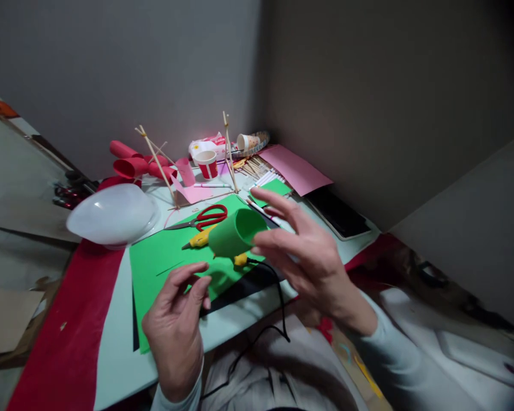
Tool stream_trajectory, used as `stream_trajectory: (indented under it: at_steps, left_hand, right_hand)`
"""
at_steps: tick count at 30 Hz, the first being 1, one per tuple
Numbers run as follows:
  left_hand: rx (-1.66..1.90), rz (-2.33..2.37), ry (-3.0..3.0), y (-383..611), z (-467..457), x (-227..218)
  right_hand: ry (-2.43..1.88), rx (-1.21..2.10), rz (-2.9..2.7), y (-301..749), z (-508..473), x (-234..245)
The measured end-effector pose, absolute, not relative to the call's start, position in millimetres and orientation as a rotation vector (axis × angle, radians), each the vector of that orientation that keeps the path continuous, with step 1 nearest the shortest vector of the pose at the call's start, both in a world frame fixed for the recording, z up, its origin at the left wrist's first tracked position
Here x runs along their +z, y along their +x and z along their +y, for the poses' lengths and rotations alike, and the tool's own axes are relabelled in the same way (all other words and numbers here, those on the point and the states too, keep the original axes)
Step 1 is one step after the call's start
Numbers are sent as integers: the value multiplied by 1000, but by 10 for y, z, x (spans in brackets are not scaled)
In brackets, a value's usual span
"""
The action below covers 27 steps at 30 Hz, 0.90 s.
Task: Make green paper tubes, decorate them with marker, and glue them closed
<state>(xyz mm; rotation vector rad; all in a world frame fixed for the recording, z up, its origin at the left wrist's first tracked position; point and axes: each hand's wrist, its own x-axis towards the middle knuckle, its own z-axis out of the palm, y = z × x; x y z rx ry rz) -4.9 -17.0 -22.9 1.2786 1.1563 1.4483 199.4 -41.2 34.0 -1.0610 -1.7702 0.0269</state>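
A rolled green paper tube (pixel 227 237) is tilted above the table with its open end toward my right hand (pixel 302 251). The fingertips of that hand pinch the tube's rim, while its upper finger stretches out free. Just below and left of the tube is my left hand (pixel 177 325), thumb and forefinger curled with a small gap and nothing visible between them. A yellow glue gun (pixel 200 238) with a dark nozzle lies behind the tube, partly hidden. Red-handled scissors (pixel 209 218) rest beyond it on the green paper sheet (pixel 154 285).
A white translucent bowl-like object (pixel 113 214) stands at left. Red paper tubes (pixel 131 166), stick frames (pixel 156 162), a red-and-white paper cup (pixel 206 165) and pink paper (pixel 297 171) are at the back. A black tablet-like slab (pixel 338 214) lies right. A black cord (pixel 281 302) hangs over the front edge.
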Motion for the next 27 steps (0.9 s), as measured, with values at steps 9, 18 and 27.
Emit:
stream_trajectory:
  at_steps: [9, 18, 27]
  left_hand:
    - [1290, 1368, 1680, -255, -194, -240]
    - [1171, 1286, 1971, -384, -140, -454]
    - [1169, 1323, 1861, -268, -217, -428]
  right_hand:
    - [-1492, -59, -2167, 2681, -91, 304]
    - [-1513, 11, -2162, 2632, -128, 217]
    - [-1478, -36, -2180, 2652, -118, 196]
